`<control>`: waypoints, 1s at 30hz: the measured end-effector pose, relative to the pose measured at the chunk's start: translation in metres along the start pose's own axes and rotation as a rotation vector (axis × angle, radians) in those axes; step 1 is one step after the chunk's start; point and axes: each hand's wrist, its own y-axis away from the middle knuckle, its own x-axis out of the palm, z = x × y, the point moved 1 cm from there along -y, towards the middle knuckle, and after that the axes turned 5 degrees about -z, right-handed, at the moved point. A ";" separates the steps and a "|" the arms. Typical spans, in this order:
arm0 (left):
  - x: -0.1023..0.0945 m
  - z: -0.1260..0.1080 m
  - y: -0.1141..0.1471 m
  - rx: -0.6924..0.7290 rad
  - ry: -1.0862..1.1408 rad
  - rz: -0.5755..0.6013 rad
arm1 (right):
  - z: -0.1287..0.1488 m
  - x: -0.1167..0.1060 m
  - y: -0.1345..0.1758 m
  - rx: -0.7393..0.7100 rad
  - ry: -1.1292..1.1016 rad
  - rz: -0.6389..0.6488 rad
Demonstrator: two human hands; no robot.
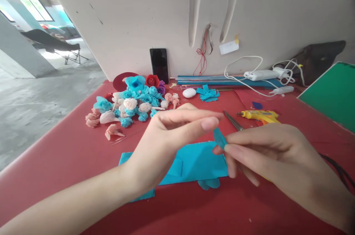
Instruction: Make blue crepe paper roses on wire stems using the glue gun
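Observation:
A small blue crepe paper petal (219, 139) is pinched between the thumb and forefinger of my right hand (273, 157). My left hand (172, 131) reaches in from the left, its thumb and fingers pressed together just above the petal's upper tip. Whether anything sits between those left fingertips is hidden. Under both hands, a folded blue crepe paper sheet (198, 163) lies on the red tabletop (91, 187). Several rounded blue petals (209, 183) show at its near edge. Scissors (233, 120) lie just behind my right hand, partly covered by it.
Paper flowers (135, 98) in blue, white, pink and red are heaped at the back left. A yellow glue gun (259, 115), blue paper strips (208, 93) and a white oval object (189, 92) lie behind my hands. A phone (159, 65) leans on the wall beside a white power strip (260, 75).

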 end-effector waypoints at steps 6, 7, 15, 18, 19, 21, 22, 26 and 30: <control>0.002 -0.001 0.001 0.005 -0.097 0.083 | -0.002 0.000 -0.001 0.016 -0.078 -0.064; 0.002 0.000 0.002 0.011 -0.136 0.097 | -0.002 0.000 -0.001 0.018 -0.102 -0.077; 0.003 0.003 0.006 0.073 -0.234 0.084 | 0.000 0.004 0.002 0.018 -0.017 -0.197; 0.004 0.001 0.005 0.086 -0.240 0.039 | -0.002 0.006 0.004 -0.062 0.048 -0.285; 0.005 0.000 0.005 0.090 -0.244 0.023 | -0.003 0.007 0.005 -0.102 0.068 -0.307; 0.006 -0.001 0.005 0.084 -0.255 -0.017 | -0.004 0.008 0.006 -0.188 0.138 -0.330; 0.006 -0.002 0.005 0.078 -0.263 -0.039 | -0.005 0.008 0.006 -0.222 0.188 -0.330; 0.007 -0.003 0.004 0.078 -0.309 -0.088 | -0.005 0.008 0.007 -0.292 0.352 -0.359; 0.007 -0.003 0.004 0.090 -0.324 -0.089 | -0.004 0.007 0.006 -0.286 0.342 -0.349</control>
